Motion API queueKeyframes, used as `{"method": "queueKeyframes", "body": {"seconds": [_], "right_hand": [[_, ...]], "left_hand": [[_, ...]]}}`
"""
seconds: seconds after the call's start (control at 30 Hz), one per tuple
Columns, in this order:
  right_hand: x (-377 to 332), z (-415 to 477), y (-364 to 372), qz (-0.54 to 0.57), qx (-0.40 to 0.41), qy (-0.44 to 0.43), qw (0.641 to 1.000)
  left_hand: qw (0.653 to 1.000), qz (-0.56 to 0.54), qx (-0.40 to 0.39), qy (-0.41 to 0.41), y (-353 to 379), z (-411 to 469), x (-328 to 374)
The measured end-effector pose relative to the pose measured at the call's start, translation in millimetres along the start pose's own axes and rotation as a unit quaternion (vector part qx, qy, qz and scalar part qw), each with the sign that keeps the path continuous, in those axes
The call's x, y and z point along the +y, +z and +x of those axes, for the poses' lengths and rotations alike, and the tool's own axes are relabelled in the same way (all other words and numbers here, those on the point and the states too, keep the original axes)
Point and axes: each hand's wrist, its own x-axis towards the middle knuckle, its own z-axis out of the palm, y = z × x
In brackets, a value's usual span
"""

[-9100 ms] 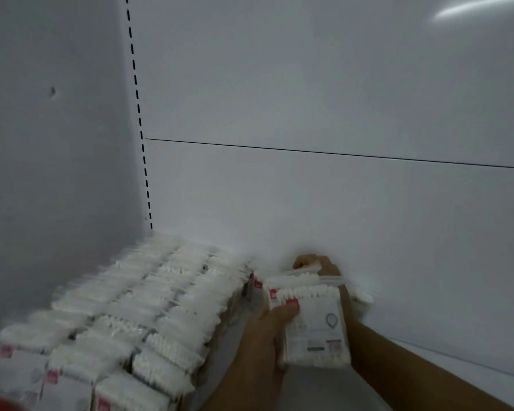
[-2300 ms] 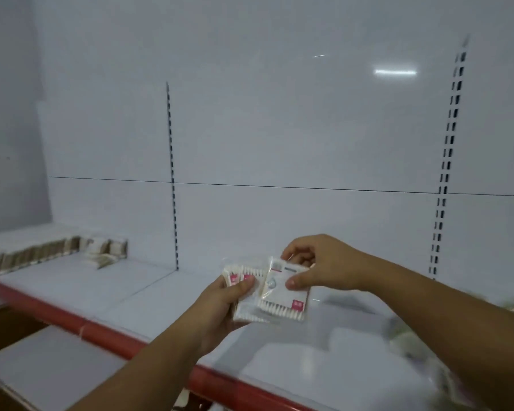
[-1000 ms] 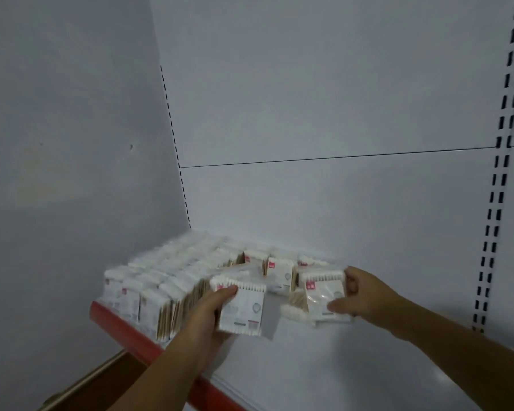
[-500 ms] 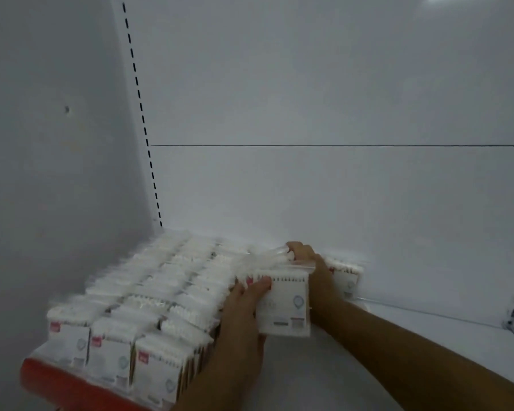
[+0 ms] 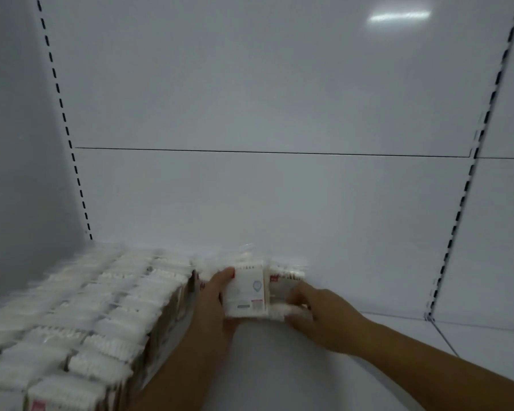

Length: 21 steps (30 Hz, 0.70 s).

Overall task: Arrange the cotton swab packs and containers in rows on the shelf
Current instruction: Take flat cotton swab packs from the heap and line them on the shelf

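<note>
Several rows of clear cotton swab packs (image 5: 95,315) with white tips and red labels stand upright on the white shelf (image 5: 279,366), filling its left end. My left hand (image 5: 212,304) grips an upright swab pack (image 5: 248,292) with a white label, pressed against the packs near the back wall. My right hand (image 5: 318,310) holds a second swab pack (image 5: 284,284) just right of it, low on the shelf. Whether either pack rests on the shelf is hidden by my fingers.
A white back panel (image 5: 279,188) with a horizontal seam rises behind the packs. A grey side wall (image 5: 18,173) closes the left. Slotted uprights stand at the left corner (image 5: 72,161) and at the right (image 5: 469,179). Bare shelf surface lies right of my hands.
Both hands have moved the two packs back toward the wall, right of the rows. My right hand has shifted from behind the front pack to the pack beside it.
</note>
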Motion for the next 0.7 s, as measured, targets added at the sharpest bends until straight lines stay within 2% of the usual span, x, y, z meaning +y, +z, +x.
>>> {"method": "queueKeyframes", "body": {"seconds": [0.07,0.17,0.27,0.37,0.43,0.57,0.63,0.7], "right_hand": [[3,5,-4,0.019,0.043,0.006,0.999],[8,16,-8,-0.016,0.102,-0.005,0.995],[9,27,-8,0.015,0.138,0.004,0.99],[10,31,-6,-0.075,0.184,-0.047,0.979],[7,30,-6,-0.096,0.209,-0.063,0.971],[-7,22,-24,0.035,0.288,-0.076,0.954],[-28,13,-33,0.118,0.261,-0.099,0.953],[-44,8,-31,0.146,0.175,-0.092,0.969]], "left_hand": [[1.0,-0.008,-0.01,-0.009,-9,1,-4],[0.999,-0.007,-0.032,-0.006,-15,6,-8],[1.0,-0.01,-0.024,-0.014,-18,10,-9],[1.0,-0.003,-0.025,-0.006,-19,11,-9],[0.999,0.0,-0.037,0.005,-18,9,-9],[0.998,0.015,-0.065,0.023,-17,10,-9],[0.996,0.031,-0.071,0.044,-17,9,-9],[0.993,0.07,-0.07,0.061,-15,8,-9]]}}
